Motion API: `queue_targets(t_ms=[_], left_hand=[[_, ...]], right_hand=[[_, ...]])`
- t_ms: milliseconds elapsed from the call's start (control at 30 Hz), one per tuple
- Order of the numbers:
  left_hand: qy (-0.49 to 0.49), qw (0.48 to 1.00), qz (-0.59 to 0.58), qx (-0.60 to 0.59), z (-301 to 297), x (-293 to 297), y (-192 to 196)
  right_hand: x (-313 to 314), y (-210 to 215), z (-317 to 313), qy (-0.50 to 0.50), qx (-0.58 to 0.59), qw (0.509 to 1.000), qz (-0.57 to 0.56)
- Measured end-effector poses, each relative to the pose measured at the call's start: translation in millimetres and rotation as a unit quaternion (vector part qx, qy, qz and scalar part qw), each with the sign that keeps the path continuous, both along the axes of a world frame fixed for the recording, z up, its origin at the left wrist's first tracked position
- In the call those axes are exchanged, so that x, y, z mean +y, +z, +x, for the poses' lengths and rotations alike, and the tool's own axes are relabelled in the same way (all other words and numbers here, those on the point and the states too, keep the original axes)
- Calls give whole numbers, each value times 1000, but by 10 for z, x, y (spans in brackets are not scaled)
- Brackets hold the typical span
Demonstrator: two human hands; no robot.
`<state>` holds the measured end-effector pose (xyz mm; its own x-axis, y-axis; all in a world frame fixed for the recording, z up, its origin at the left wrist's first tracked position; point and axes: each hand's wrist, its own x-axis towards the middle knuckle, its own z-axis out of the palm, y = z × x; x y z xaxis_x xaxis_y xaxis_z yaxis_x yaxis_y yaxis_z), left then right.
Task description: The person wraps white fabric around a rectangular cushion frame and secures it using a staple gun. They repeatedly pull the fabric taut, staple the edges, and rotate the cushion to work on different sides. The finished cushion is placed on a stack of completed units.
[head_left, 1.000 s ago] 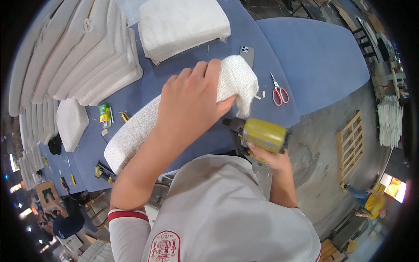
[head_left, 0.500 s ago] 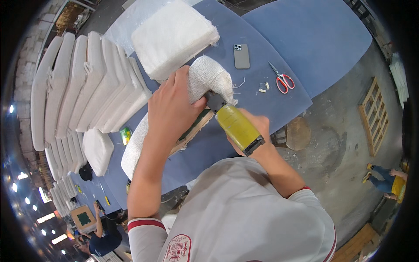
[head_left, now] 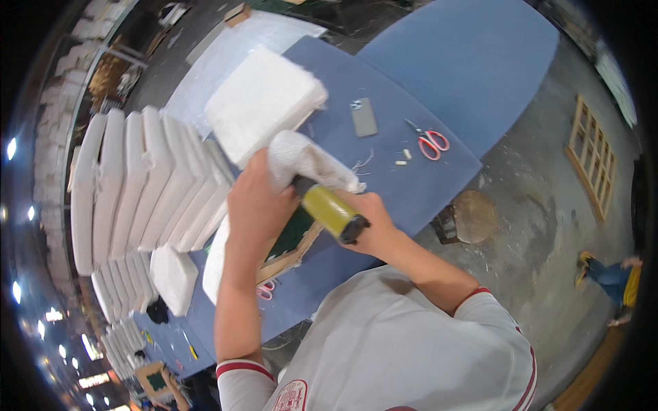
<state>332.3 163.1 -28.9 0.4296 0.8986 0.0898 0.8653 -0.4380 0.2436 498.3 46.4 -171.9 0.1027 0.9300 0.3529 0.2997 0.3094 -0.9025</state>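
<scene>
Head view: at the middle of the frame the left hand (head_left: pixel 257 205) presses flat on white padding (head_left: pixel 301 159) wrapped over a wooden frame (head_left: pixel 291 250), its fingers spread and laid over the fabric rather than closed around it. Just right of it the right hand (head_left: pixel 373 222) has its fingers wrapped tight around a yellow tool (head_left: pixel 330 210) with a black end, whose nose points up-left into the padding fold, right beside the left hand. The frame lies on the blue surface (head_left: pixel 411 178), its lower corner near the surface's near edge. A stack of white sheets (head_left: pixel 264 103) sits in the upper middle, and rows of finished white cushions (head_left: pixel 151 192) fill the left. A phone (head_left: pixel 364 116) and red scissors (head_left: pixel 430 142) lie to the upper right, well apart from the hands.

The risk, as I judge it: the tool's nose is very close to the left fingers, so a slip or misaimed shot could hit them. If the left hand eases, the padding could spring back and wrinkle. The frame, close to the edge, could tip off under a hard push.
</scene>
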Motion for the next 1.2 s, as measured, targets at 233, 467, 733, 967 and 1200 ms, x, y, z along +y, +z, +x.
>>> queue_targets(t_ms=[233,467,733,967,1200], left_hand=[[0,997,-45,-60,-431,127,75],[23,997,-73,-16,-1623,-175,292],[245,898,-63,-359,-2910,-1551,-697],[193,707,-127,-668,-2582,-2108,-1327],[204,676,-123,-697,-2468,-2180,-1253]], right_hand=[[-8,-334,337,-20,-13,999,-44],[-226,-2065,494,-51,-283,911,-297],[-264,-697,-1134,331,58,880,-335],[-378,13,-1924,415,157,829,-340],[-638,296,-2166,293,179,876,-339]])
